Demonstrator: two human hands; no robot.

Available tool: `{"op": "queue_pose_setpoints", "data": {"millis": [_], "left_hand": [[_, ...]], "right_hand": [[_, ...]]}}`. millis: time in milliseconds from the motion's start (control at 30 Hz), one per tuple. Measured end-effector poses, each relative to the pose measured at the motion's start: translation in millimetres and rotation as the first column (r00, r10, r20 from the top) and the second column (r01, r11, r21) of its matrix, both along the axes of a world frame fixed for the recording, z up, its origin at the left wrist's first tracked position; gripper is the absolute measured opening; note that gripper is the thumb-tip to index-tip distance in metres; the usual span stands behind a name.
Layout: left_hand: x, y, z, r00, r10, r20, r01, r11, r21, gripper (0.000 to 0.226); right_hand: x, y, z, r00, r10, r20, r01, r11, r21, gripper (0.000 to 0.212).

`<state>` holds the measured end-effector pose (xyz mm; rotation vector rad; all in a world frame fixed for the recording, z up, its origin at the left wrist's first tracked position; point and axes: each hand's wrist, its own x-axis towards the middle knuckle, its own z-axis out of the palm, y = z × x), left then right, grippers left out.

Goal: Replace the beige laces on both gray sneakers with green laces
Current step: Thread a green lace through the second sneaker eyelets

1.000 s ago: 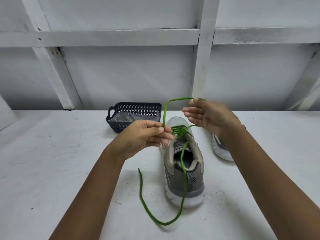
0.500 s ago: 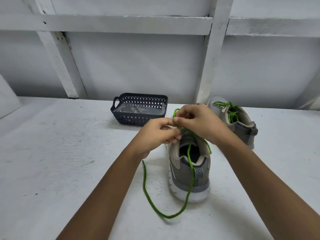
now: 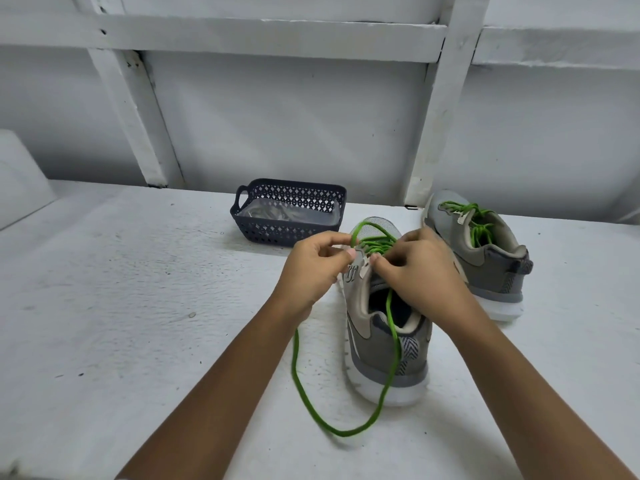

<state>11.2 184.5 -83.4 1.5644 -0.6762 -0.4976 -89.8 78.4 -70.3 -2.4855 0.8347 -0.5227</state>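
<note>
My left hand (image 3: 313,268) and right hand (image 3: 420,275) both pinch the green lace (image 3: 392,327) at the top eyelet of the near gray sneaker (image 3: 384,351), where an uneven tug could unthread it.

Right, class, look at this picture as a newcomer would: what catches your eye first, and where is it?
The bright green lace stands out first, looping from the near sneaker onto the white table. The left hand and right hand pinch it at the sneaker's top. Behind, on the right, stands the other sneaker, already laced green; a dark basket sits back left.
</note>
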Motion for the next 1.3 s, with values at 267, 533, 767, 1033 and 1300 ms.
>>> {"op": "queue_pose_setpoints", "data": {"millis": [267,533,767,1033,1300], "left_hand": [[-6.0,-2.8,-5.1,0.999,0.002,-0.050,-0.005,0.998,-0.065,0.017],[-7.1,-5.8,-11.9,0.998,0.047,0.048,-0.046,0.999,-0.021,0.013],[-12.7,-2.4,-10.3,0.948,0.070,0.309,-0.100,0.992,0.080,0.014],[-24.1,-1.7,-12.5,0.880,0.019,0.475,-0.123,0.974,0.189,0.018],[-35.6,-5.2,-20.1,0.894,0.140,0.425,-0.213,0.969,0.128,0.027]], "right_hand": [[1.0,-6.6,-7.7,0.989,0.002,0.149,-0.038,0.970,0.238,0.020],[-0.8,-5.6,-7.4,0.984,0.023,0.177,-0.056,0.982,0.183,0.017],[-9.6,-11.0,-1.5,0.990,0.135,0.032,-0.136,0.989,0.061,0.018],[-7.2,-9.8,-1.5,0.983,0.183,-0.014,-0.183,0.982,-0.048,0.013],[-26.9,-10.4,2.1,0.963,0.131,0.235,-0.154,0.985,0.081,0.017]]}}
